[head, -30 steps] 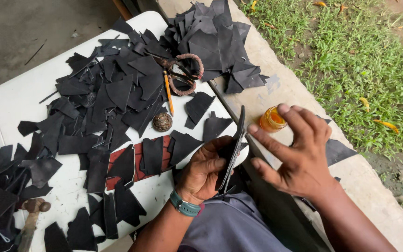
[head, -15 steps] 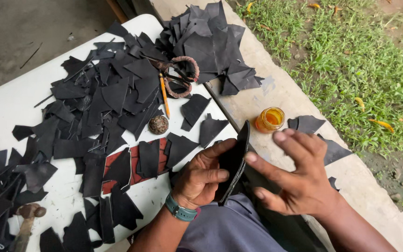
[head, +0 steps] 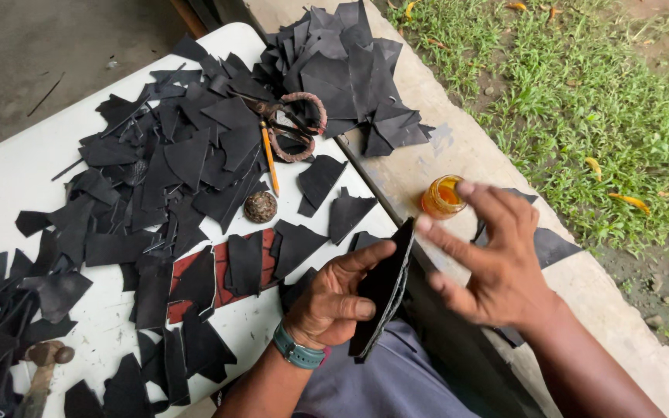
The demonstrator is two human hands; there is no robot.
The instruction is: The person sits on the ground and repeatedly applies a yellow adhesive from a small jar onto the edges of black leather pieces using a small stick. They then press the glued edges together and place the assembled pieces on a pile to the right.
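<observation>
My left hand [head: 333, 298] grips a flat black leather piece [head: 385, 290] held on edge over my lap, thumb along its top. My right hand [head: 489, 259] hovers just to the right of it with fingers spread, one fingertip touching the piece's upper edge. A small open jar of orange liquid [head: 442, 197] stands on the concrete ledge [head: 420, 166] just beyond my right fingertips. A teal watch sits on my left wrist.
A white table [head: 9, 174] is strewn with several black leather offcuts [head: 172, 155]. Scissors with wrapped handles [head: 292, 124], an orange pencil [head: 270, 159], a small round object [head: 260, 207] and a red board [head: 218, 275] lie there. A hammer [head: 40, 368] lies at bottom left. Grass [head: 582, 101] is at right.
My right hand has spread its fingers and drawn back slightly from the leather piece. The view has shifted a little; the left hand keeps its hold.
</observation>
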